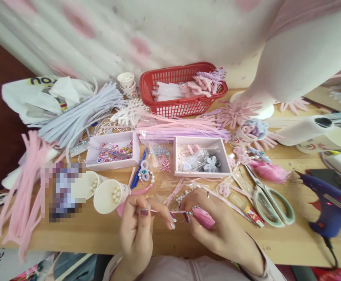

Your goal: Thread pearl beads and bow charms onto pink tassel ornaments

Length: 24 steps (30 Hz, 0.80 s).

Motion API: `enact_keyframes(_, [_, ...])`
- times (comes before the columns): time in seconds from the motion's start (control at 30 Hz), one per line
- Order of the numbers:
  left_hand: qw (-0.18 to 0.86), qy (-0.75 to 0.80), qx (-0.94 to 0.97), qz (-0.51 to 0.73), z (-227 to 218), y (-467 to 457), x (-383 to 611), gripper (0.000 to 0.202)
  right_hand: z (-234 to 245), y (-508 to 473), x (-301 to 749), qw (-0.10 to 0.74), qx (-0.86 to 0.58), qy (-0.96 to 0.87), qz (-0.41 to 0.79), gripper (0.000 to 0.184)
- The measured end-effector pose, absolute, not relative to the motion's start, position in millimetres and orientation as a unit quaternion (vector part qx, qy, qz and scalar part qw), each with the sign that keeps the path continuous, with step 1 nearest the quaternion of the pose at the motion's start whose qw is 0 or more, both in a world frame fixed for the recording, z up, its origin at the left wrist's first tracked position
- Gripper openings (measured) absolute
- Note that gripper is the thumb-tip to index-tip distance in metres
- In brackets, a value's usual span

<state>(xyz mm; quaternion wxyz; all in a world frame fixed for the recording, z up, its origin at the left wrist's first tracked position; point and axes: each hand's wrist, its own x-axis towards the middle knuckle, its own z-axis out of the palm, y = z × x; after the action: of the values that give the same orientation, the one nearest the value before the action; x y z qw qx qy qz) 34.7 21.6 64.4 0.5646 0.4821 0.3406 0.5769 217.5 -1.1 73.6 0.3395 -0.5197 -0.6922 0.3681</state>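
My left hand (139, 226) and my right hand (217, 226) meet over the near edge of the wooden table (85, 230). Both pinch a thin pink strand (164, 212) stretched between their fingertips. My right hand also holds a pink tassel (204, 217) with small pearl beads (184, 197) strung just above it. Fingers of both hands are closed in a pinch. Directly left of my left hand lie two tipped paper cups (108, 195) with pearls inside.
A red basket (182, 88) of trims stands at the back. Two pink trays hold gems (113, 152) and beads (201, 158). Green scissors (271, 199), a blue glue gun (329, 205), pipe cleaner bundles (79, 115) and a large white and pink plush shape (299, 58) crowd the table.
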Motion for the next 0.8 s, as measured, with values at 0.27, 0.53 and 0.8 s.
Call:
enact_keyframes(0.27, [0.511, 0.387, 0.556, 0.530, 56, 24, 29, 0.013, 73, -3, 233, 0.313, -0.542, -0.670, 0.399, 0.017])
enact_keyframes(0.53, [0.330, 0.367, 0.772, 0.400, 61, 33, 28, 0.014, 70, -9, 224, 0.390, -0.476, -0.636, 0.466, 0.033])
enact_keyframes(0.8, [0.405, 0.432, 0.699, 0.401, 52, 34, 42, 0.018, 60, -9, 221, 0.570, -0.470, -0.365, 0.566, 0.012])
